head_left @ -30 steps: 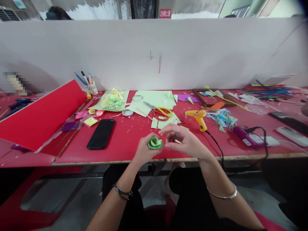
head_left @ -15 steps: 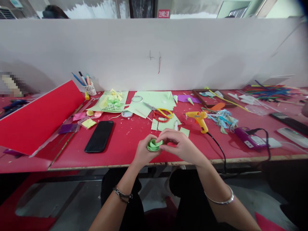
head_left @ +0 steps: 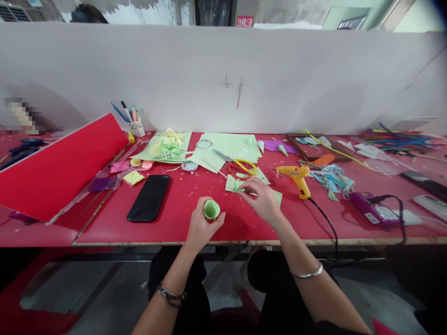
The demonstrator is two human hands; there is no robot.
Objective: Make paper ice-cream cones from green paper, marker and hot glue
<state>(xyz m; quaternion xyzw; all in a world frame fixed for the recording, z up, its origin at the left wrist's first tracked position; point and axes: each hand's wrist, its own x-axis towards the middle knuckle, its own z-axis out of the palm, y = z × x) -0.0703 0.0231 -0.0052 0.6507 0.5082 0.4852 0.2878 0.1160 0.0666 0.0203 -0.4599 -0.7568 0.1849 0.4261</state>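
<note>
My left hand (head_left: pixel 200 222) is wrapped round a green paper cone (head_left: pixel 211 210), whose round open end faces up toward me. The cone's lower part is hidden in the palm. Over to the right, my right hand (head_left: pixel 259 199) pinches a thin curled green paper strip (head_left: pixel 237 185) between thumb and fingers. The strip is held above small cut green paper pieces (head_left: pixel 277 197), close to scissors with yellow and red handles (head_left: pixel 246 167).
A black phone (head_left: pixel 149 197) lies left of my hands. On the right are a yellow glue gun (head_left: pixel 296 179) with its cord and a purple power box (head_left: pixel 372 209). Green sheets (head_left: pixel 230 144) lie at the back; a red board (head_left: pixel 63 167) leans at left.
The hands have moved apart. My right hand has lifted the green curl away and up to the right, while the left keeps the cone, its inside now showing. The view has shifted slightly.
</note>
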